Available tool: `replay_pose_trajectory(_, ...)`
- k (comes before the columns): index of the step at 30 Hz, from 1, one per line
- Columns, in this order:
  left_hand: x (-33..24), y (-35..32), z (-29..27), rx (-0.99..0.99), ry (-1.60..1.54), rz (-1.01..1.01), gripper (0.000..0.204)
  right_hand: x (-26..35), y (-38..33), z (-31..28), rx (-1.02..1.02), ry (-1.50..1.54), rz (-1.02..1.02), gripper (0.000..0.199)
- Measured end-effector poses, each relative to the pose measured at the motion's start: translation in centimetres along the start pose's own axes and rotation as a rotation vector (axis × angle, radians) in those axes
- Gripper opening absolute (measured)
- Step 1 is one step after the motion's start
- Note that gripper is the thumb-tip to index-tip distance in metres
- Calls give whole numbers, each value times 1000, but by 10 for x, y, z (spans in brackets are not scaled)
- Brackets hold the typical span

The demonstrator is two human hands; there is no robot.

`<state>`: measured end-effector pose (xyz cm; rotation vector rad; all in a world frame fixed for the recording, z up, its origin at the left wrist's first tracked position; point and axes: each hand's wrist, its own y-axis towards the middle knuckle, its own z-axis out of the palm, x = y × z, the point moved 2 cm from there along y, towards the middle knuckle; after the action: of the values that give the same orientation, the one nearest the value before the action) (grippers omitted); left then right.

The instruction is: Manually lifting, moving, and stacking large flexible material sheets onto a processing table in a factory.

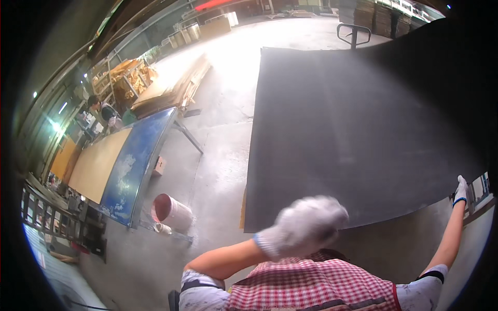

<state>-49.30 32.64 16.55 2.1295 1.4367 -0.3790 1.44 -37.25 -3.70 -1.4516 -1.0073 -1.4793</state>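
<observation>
Gloved left hand [306, 225], blurred, shows against the near edge of the broad dark sheet [337, 135] lying ahead; right hand [460, 191] is at its near-right corner; neither grip can be told; likely stiff and unwieldy, it suits holding at both near corners.

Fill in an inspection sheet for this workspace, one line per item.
Surface: grey floor, with pale patches and bright glare farther off.
Job's things: large dark panel, broad face up; a tan edge shows below its left side.
Clutter: open bucket and small reddish box on the floor, left of the panel.
Grips: left grip, gloved, blurred, by the panel's near edge, contact unclear; right grip, gloved, at the panel's right near corner, hold unclear.
Cables: nothing clearly seen.
Surroundings: blue-topped table bearing a tan board; a person beyond it.
</observation>
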Motion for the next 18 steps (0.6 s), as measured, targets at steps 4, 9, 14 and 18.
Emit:
replay_pose_trajectory(4, 58, -26, -57, -683, 449, -316, 55, -27, -3, -18, -35, 108, -8, 39)
replay_pose_trajectory(9, 121, -65, 6, -609, -592, -649, 62, -35, 6, 26, -123, -18, -117, 44)
replay_pose_trajectory(14, 99, -45, 5, -684, -1115, -806, 56, -34, 20, 2, 33, 92, -122, 58)
replay_pose_trajectory(18, 96, -32, 20, -754, -981, -849, 54, -15, 24, 20, -32, -50, -9, 70)
